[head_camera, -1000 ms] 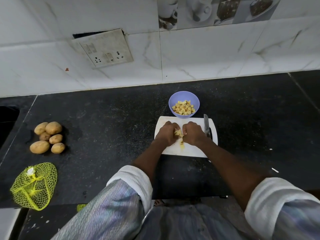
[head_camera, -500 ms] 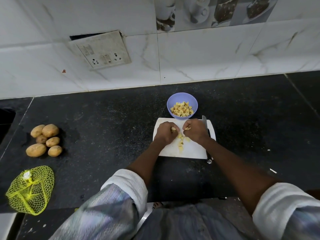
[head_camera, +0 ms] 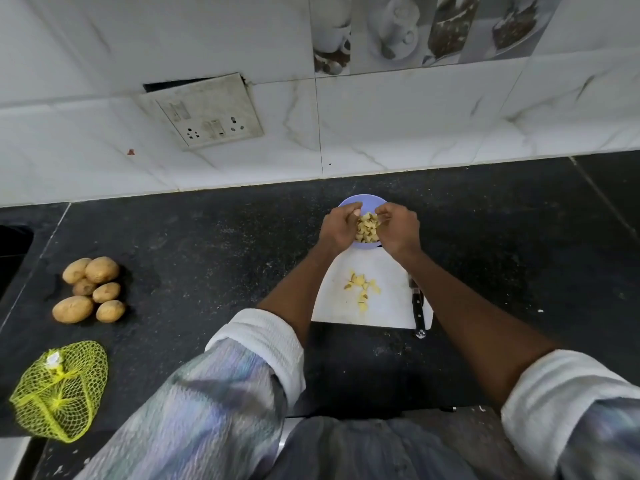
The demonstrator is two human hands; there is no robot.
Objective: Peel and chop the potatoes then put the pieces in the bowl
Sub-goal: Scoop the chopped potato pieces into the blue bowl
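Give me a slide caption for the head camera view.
Both hands over the bowl of chopped potato, a few pieces left on the board.

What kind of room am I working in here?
Most likely a home kitchen: a dark stone countertop against a tiled wall with a socket plate, and a cutting board with a knife on it.

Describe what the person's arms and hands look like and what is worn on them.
Both hands, the left hand and the right hand, are bare: no gloves, rings or watch show. The forearms are bare too. Each sleeve, left and right, is rolled back into a thick white cuff, above shimmery fabric streaked grey, lilac and pale blue.
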